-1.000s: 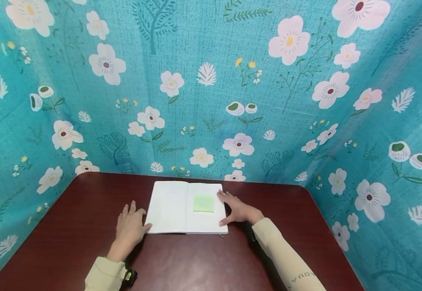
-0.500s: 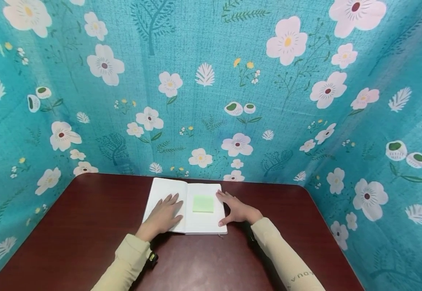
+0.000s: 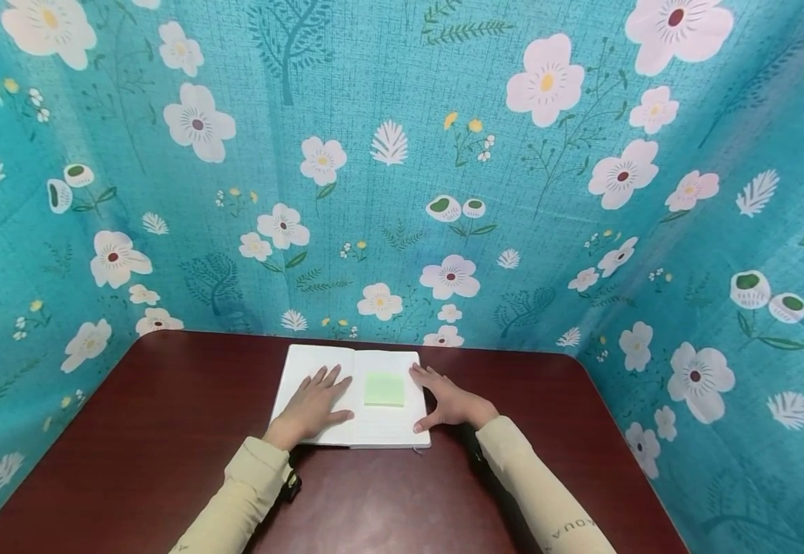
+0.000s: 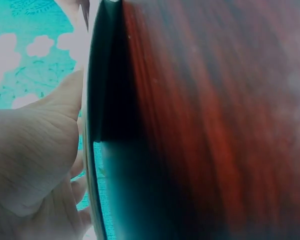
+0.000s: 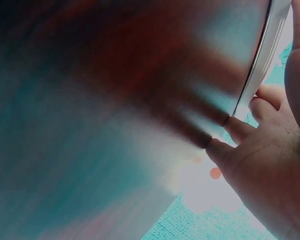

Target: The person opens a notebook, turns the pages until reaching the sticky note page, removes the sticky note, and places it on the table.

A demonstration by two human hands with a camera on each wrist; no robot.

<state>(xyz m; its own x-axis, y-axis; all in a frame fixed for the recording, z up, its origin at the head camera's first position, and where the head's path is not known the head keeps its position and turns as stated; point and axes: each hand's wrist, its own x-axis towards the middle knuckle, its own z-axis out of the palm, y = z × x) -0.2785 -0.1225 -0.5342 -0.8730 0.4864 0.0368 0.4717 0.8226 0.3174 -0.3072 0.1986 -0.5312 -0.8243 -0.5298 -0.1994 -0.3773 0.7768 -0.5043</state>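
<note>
An open notebook (image 3: 391, 431) with white pages lies on the table. A light green sticky note pad (image 3: 384, 390) sits on its right page. My left hand (image 3: 311, 408) rests spread on the left page, its fingers pointing away from me and its thumb near the middle fold. In the left wrist view, that hand (image 4: 35, 160) is seen along the notebook's edge (image 4: 91, 165). My right hand (image 3: 450, 402) touches the notebook's right border with thumb and fingers spread apart. The right wrist view shows some fingertips (image 5: 217, 147) of it down on the tabletop beside the page edges (image 5: 267, 52).
The dark red-brown table (image 3: 374, 500) has a glossy top and rounded far corners. A turquoise floral curtain (image 3: 346, 223) hangs along its far side and both flanks. A short ribbon end (image 3: 418, 451) sticks out below the notebook's lower right edge.
My left hand has moved right from the notebook's left edge onto the left page, which looked slightly raised half a second ago and lies flatter now. The right hand has stayed put.
</note>
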